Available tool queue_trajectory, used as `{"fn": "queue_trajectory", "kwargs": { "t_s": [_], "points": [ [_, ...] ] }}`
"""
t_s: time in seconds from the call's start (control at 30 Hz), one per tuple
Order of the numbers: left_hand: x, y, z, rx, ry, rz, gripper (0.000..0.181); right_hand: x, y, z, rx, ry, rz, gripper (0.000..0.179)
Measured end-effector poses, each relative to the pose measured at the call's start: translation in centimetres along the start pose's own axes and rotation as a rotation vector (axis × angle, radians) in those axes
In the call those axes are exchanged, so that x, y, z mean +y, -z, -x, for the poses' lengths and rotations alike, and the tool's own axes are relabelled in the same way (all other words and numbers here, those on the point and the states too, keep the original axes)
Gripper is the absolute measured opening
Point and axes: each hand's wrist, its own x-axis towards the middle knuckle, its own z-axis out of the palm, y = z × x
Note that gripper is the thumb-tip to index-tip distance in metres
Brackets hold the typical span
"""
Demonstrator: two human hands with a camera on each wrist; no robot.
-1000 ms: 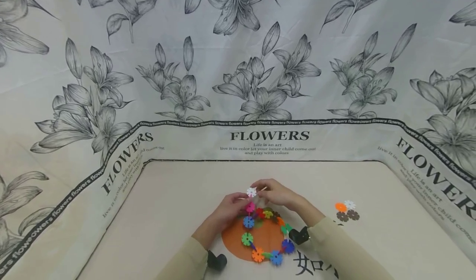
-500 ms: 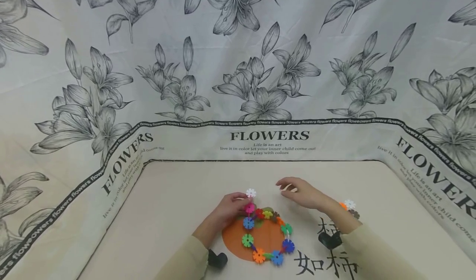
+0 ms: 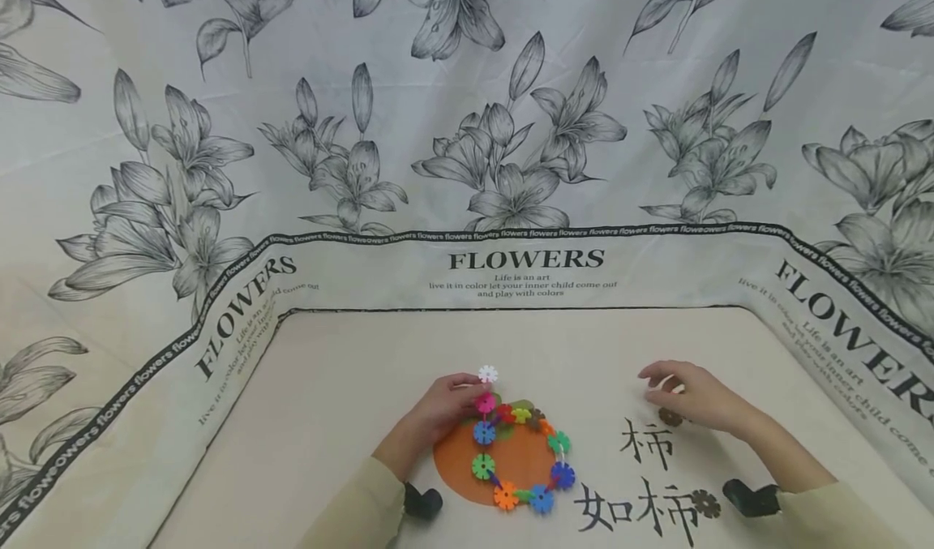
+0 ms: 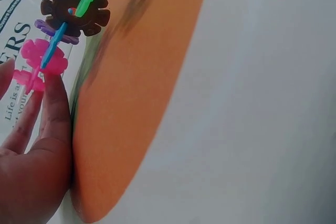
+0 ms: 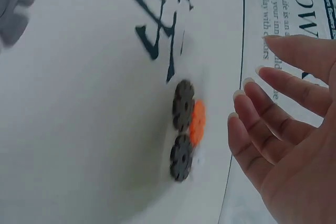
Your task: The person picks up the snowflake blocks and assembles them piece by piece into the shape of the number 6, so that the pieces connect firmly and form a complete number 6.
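Observation:
A chain of interlocking snowflake discs (image 3: 483, 467), in several colours, curves in a ring over the printed orange fruit on the table. At its upper left end my left hand (image 3: 440, 407) holds the pink disc (image 3: 485, 403), with a white disc (image 3: 488, 374) standing above it. In the left wrist view, the fingertips meet that pink disc beside a purple, a blue and a brown disc (image 4: 73, 9). Off to the right, my right hand (image 3: 689, 391) hovers with relaxed fingers and nothing in them. Below it lie loose brown discs (image 5: 181, 157) and an orange disc (image 5: 198, 123).
Another brown disc (image 3: 706, 503) lies by the black printed characters (image 3: 635, 508). A pale tablecloth (image 3: 350, 354) covers the table. Behind it rises a flower-printed curtain (image 3: 511, 143), which also flanks both sides.
My right hand has left the white disc at the chain's end and moved right, over the loose discs. My left hand keeps its hold. The head view has shifted slightly.

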Motion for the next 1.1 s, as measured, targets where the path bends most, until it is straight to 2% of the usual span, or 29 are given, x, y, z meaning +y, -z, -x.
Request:
{"fn": "queue_trajectory", "kwargs": {
  "t_s": [0.13,0.23,0.4,0.53,0.7,0.83,0.93,1.1],
  "points": [
    [-0.1,0.1,-0.2,-0.001,0.009,0.007,0.045,2.0,0.9,1.3,-0.037,-0.058,0.016,0.033],
    [-0.2,0.2,-0.2,-0.001,0.018,0.012,0.046,3.2,1.5,2.4,-0.111,-0.054,-0.022,0.028],
    [-0.1,0.1,-0.3,-0.001,0.028,0.026,0.046,4.6,1.4,4.8,-0.268,0.055,-0.136,0.028],
    [0.0,0.2,-0.2,-0.004,0.025,0.028,0.047,5.2,0.7,7.0,-0.345,0.147,-0.167,0.037],
    [0.1,0.4,-0.1,-0.001,0.018,0.025,0.047,5.2,-0.2,8.6,-0.320,0.284,-0.153,0.041],
    [0.2,0.4,-0.1,-0.007,0.014,0.029,0.045,5.0,-0.7,8.9,-0.289,0.286,-0.130,0.036],
    [0.1,0.3,-0.1,-0.011,0.011,0.031,0.044,4.9,-0.8,9.0,-0.291,0.245,-0.138,0.032],
    [0.0,0.1,-0.3,0.004,0.018,0.028,0.044,4.7,-1.1,9.2,-0.287,0.238,-0.144,0.029]
  ]
}}
